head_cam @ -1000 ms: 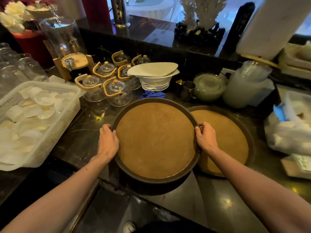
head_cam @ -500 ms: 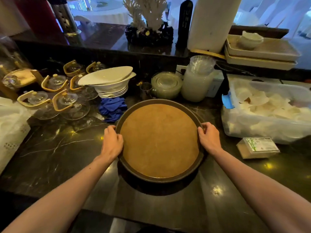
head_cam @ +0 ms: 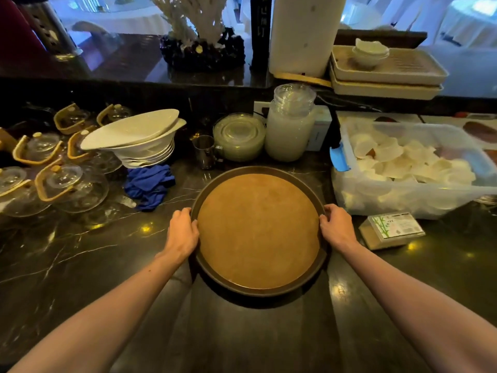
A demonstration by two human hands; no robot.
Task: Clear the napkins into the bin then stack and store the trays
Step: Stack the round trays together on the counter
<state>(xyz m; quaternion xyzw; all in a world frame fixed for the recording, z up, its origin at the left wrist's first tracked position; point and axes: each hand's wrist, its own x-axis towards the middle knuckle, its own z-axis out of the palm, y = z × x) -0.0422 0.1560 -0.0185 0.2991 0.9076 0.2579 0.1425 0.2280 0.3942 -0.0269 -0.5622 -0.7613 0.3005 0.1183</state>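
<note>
A: Firstly, fingers? [head_cam: 194,223]

B: Curled over the dark rim on both sides. Left hand [head_cam: 183,234] and right hand [head_cam: 336,227] each clasped the round tray [head_cam: 258,230], opposite one another.

A: Tray position?

B: On the dark marble desk [head_cam: 80,265], centre, near the blue cloth [head_cam: 149,184] and the clear bin [head_cam: 408,195] of white pieces.

A: Handling?

B: Judged rigid, moderately heavy; brown liner looked grippy. Opposite rim edges seemed the sensible hold, kept level.
</note>
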